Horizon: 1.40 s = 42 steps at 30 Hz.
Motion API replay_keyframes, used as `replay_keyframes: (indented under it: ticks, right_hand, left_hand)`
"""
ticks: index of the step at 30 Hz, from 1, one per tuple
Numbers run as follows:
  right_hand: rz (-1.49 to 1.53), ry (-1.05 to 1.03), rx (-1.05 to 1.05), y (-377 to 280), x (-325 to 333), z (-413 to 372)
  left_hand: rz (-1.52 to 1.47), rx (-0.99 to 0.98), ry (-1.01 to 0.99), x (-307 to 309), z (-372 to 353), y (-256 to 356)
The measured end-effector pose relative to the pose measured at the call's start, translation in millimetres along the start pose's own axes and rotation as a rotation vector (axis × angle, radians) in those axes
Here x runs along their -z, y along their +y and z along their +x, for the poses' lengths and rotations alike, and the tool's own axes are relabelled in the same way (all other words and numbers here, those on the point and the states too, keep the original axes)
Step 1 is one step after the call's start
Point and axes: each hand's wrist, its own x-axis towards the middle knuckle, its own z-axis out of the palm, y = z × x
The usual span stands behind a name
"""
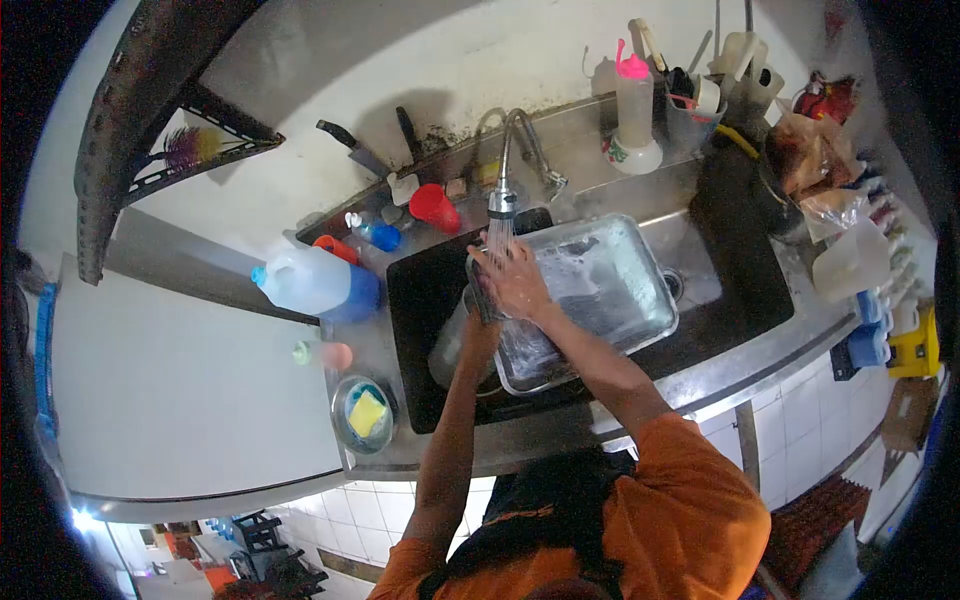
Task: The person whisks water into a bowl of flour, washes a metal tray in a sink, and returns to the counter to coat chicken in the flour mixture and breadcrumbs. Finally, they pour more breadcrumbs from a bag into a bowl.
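Observation:
Water runs from the faucet (501,200) onto my right hand (515,282). Its fingers are stretched out over a dark, flat, narrow piece (484,292) whose kind I cannot make out. My left hand (480,332) is closed around the lower end of that piece, and its fingers are partly hidden. Under my right wrist, a rectangular metal tray (600,290) with whitish suds lies tilted across the sink (420,300). A rounded, pale vessel (450,345) sits in the left basin, partly behind my left hand.
Left of the sink stand a jug of blue liquid (320,283), a small bottle (323,354) and a bowl (345,440) with a yellow sponge (366,413). A red cup (434,208) is behind. A pink-topped bottle (634,115), a utensil holder (692,125) and a white container (850,260) stand rightward.

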Motion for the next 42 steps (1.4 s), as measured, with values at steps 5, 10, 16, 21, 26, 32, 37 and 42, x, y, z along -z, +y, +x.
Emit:
replay_keyframes:
  ticks: [5, 10, 16, 21, 26, 32, 37, 42]
  right_hand:
    - [-0.101, 0.117, -0.426, -7, -30, -12]
    - [0.089, -0.112, -0.269, -3, -18, -33]
    - [0.119, -0.071, -0.182, 14, -28, -32]
    - [0.239, -0.133, 0.070, 24, -20, -33]
    - [0.141, -0.157, 0.035, 35, -21, -35]
    - [-0.014, -0.238, 0.012, 21, -5, -33]
    - [-0.077, 0.013, -0.520, 20, -52, -30]
    - [0.968, -0.202, -0.359, -22, -16, -32]
  left_hand:
    - [-0.117, 0.046, 0.031, -6, -1, -25]
    - [-0.383, 0.051, 0.023, -2, -14, 13]
    - [-0.382, 0.043, 0.076, -7, -13, 31]
    - [-0.387, 0.090, -0.024, 1, -14, 55]
    - [-0.509, 0.223, -0.016, -5, -15, 41]
    - [-0.582, 0.262, -0.065, -13, -7, 20]
    - [-0.549, 0.406, -0.007, -30, 9, 11]
    - [-0.811, 0.366, 0.149, -40, 30, -22]
